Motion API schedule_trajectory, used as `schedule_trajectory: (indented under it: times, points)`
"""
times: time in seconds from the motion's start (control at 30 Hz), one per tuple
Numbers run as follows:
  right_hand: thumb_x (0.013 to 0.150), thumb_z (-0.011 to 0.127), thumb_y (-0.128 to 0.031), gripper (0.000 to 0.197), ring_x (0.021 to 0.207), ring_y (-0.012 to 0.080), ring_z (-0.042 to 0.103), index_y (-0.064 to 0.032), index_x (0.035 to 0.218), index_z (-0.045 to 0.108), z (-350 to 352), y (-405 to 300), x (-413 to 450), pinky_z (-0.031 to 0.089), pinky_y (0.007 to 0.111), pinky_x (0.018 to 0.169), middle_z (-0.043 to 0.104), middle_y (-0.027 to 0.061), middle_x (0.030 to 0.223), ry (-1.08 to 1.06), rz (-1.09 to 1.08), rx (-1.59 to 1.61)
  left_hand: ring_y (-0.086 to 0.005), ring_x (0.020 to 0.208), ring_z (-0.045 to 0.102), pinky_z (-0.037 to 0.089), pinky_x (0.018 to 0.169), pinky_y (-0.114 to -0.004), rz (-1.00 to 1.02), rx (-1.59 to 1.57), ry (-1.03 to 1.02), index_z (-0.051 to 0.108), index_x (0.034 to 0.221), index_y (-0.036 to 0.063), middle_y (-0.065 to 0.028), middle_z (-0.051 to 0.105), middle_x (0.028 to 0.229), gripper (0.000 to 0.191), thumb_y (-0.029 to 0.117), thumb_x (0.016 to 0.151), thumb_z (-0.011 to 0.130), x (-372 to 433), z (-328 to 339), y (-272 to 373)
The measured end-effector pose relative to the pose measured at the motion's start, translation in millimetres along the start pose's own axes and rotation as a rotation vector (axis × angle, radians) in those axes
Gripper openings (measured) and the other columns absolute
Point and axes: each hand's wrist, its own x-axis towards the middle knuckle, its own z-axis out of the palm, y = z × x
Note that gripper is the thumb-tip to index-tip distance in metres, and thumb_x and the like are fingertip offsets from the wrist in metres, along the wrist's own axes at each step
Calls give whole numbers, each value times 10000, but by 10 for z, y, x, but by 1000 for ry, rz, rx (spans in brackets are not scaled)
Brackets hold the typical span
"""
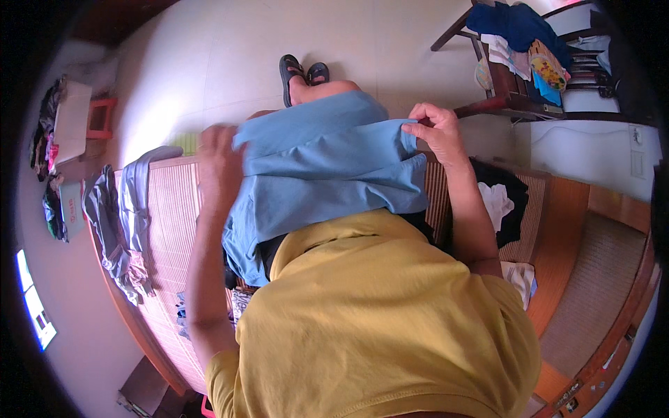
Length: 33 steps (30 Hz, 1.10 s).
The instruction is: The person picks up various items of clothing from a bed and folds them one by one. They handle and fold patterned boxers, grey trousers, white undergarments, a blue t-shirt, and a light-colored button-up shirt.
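A light blue cloth garment [334, 157] lies spread over my lap, partly folded and wrinkled. Between the thumb and fingers of my right hand [436, 130], its right edge is pinched and slightly raised. My left hand [222, 162] is blurred; its curled fingers meet the garment's left edge and appear to grip it, though the fingertips are hard to make out. More of the blue cloth hangs down at my left side, next to my yellow shirt [387, 313].
I sit on a bed or bench with a slatted bamboo mat [172, 209]. Grey clothes [133, 209] drape over its left side; black and white clothes [496, 204] lie at right. A wooden chair [502, 102] at upper right bears more clothes. A red stool [99, 119] stands far left.
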Motion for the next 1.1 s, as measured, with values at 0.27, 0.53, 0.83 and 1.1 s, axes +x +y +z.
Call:
schedule_trajectory:
  times: [0.27, 0.53, 0.83, 1.1]
  points:
    - [766, 688, -8, 67, 660, 51, 520, -4, 800, 631, 237, -678, -30, 409, 190, 582, 565, -11, 703, -113, -120, -7, -370, 813, 556, 457, 697, -409, 190, -959, -216, 568, 985, 9, -190, 583, 920, 323, 173, 742, 704, 804, 153, 1539]
    - [905, 569, -278, 309, 757, 163, 589, 16, 993, 605, -327, 984, 368, 482, 293, 685, 604, 76, 842, 133, 337, 100, -342, 706, 552, 457, 638, -386, 342, -922, -287, 575, 914, -12, -157, 556, 788, 170, 66, 780, 646, 473, 59, 1651]
    - [898, 564, -333, 415, 906, 223, 598, 26, 1106, 576, -35, 1901, 727, 470, 347, 792, 628, 120, 1016, 66, 720, 761, -359, 863, 552, 476, 750, -414, 468, -890, -387, 546, 966, 12, -162, 541, 917, 227, 27, 754, 625, 318, -107, 1586]
    - [742, 609, 54, 149, 737, 117, 549, -6, 872, 651, 154, 246, 379, 435, 226, 711, 605, 6, 790, 247, -61, 168, -282, 739, 565, 480, 647, -373, 461, -751, -141, 615, 843, 19, -103, 542, 790, 215, -9, 631, 639, 243, -81, 1459]
